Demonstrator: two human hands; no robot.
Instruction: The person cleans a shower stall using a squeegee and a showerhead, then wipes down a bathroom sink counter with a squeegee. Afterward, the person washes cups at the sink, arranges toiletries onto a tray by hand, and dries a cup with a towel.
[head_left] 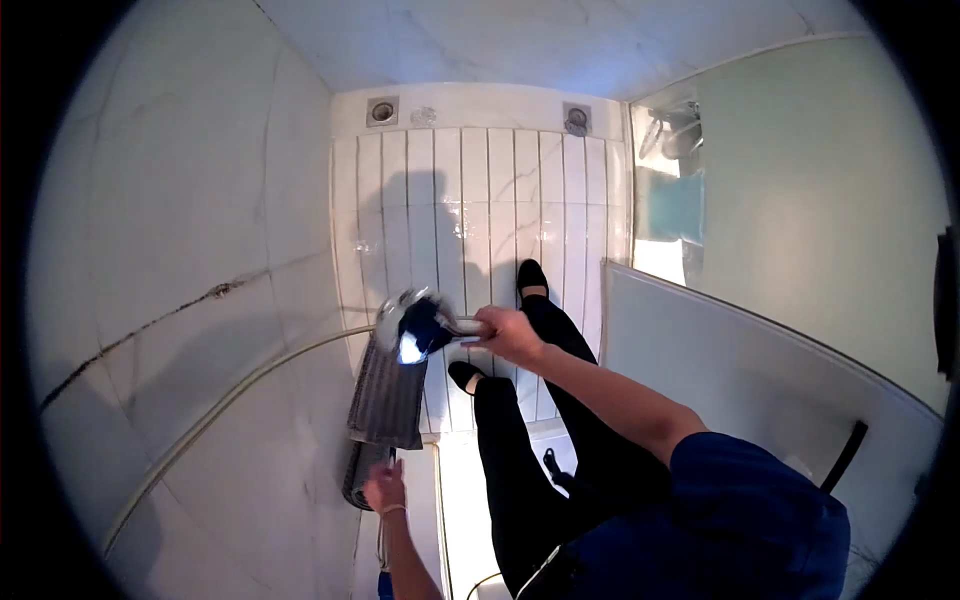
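My right hand [508, 335] is closed round the handle of a shiny, rounded vessel [388, 325] with a dark blue patch and a bright glare on it. It hangs over the upper end of a grey ribbed mat [388, 395], which slants along the left wall. Below, my left hand [385, 487] is closed at the mat's rolled lower part [362, 475]. Its fingers hide what they grip, and a thin pale strip with a blue end lies beside the wrist. A yellowish hose [240, 390] runs along the wall to the vessel; I cannot tell whether they join.
White slatted floor tiles [490, 220] spread ahead, with a left drain [382, 111] and a right drain [577, 119]. A glass panel [720, 340] stands close on the right, with a black handle [845, 455]. My feet in black shoes [532, 275] are on the tiles.
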